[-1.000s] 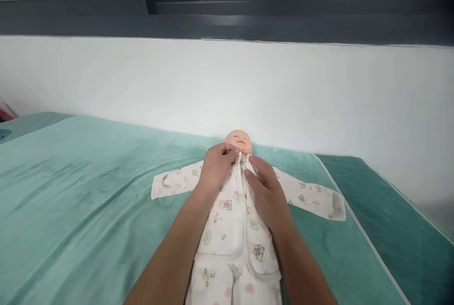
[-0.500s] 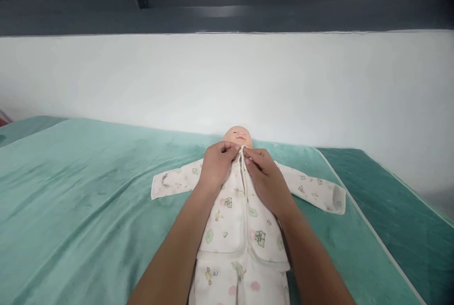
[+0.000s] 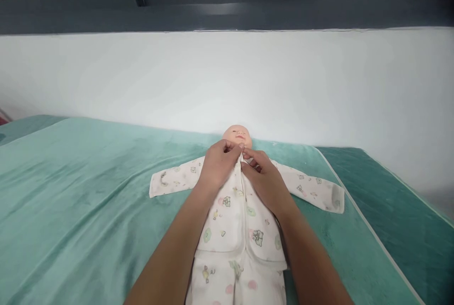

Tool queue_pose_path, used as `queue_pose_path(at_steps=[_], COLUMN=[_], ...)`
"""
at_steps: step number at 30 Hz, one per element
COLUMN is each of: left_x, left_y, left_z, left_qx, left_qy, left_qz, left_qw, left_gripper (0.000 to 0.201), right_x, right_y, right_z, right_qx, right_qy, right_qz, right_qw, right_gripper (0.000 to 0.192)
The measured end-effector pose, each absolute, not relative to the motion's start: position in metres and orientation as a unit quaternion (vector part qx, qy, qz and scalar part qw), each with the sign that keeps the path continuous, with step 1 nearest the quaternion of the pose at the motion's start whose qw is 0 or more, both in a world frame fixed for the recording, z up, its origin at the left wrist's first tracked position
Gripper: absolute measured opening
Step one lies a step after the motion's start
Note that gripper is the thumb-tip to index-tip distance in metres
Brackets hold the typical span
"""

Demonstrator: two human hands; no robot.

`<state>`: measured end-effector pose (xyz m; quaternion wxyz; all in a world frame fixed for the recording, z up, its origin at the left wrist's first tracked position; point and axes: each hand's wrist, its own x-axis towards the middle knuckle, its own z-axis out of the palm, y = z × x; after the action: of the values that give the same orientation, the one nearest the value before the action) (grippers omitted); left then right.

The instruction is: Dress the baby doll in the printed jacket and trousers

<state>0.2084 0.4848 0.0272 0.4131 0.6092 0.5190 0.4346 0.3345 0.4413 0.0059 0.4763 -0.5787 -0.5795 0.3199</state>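
Your left hand (image 3: 220, 163) and right hand (image 3: 264, 179) now meet at the collar of the doll's top (image 3: 234, 220), just below the doll's head (image 3: 237, 136). A second ago your right hand lay flat on the chest, lower down; it has climbed to the neckline. Both grips are pinched shut on the collar edges, thumbs and fingertips touching at the front seam. The doll lies on its back on the green blanket (image 3: 81, 191), sleeves spread wide either side of your hands.
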Motion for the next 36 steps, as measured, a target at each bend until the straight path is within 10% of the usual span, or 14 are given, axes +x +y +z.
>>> queue_pose_path(at_steps=[36], left_x=[0.2034], left_y=[0.4908], left_z=[0.0198], left_qx=[0.684], left_qy=[0.531], left_qz=[0.404], left_qw=[0.294], left_gripper=[0.016], right_x=[0.3282], right_y=[0.4371], right_z=[0.0019], right_qx=[-0.606], right_qy=[-0.557], right_qz=[0.267], right_qw=[0.502], right_gripper=[0.025])
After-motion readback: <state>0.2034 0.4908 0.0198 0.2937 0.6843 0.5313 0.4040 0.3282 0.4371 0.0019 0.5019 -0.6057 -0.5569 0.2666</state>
